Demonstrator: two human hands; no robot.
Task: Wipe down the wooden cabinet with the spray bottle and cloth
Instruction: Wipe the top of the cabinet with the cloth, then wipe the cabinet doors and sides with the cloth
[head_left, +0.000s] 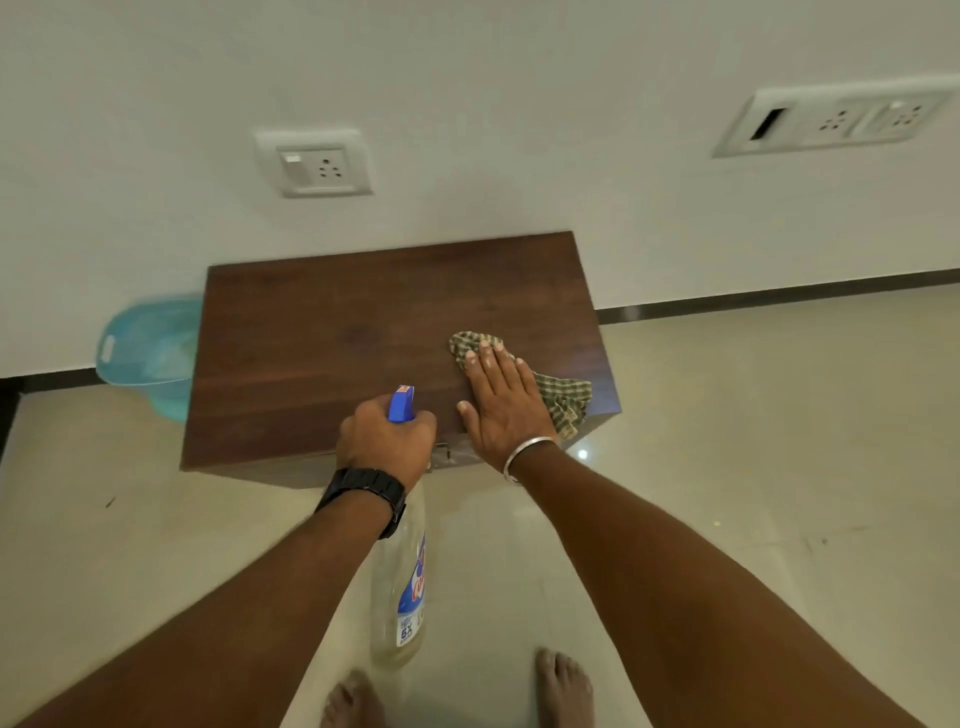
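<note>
Both hands busy: right hand (501, 402) flat on cloth (563, 395) near cabinet (322, 338) edge.

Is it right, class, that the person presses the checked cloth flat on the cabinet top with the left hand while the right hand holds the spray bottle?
Not quite: the hands are swapped. The head view shows the right hand pressing the checked cloth flat on the cabinet top, while the left hand holds the spray bottle.

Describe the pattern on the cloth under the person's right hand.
The cloth is a green-and-cream check, seen best in the head view, the only one.
</note>
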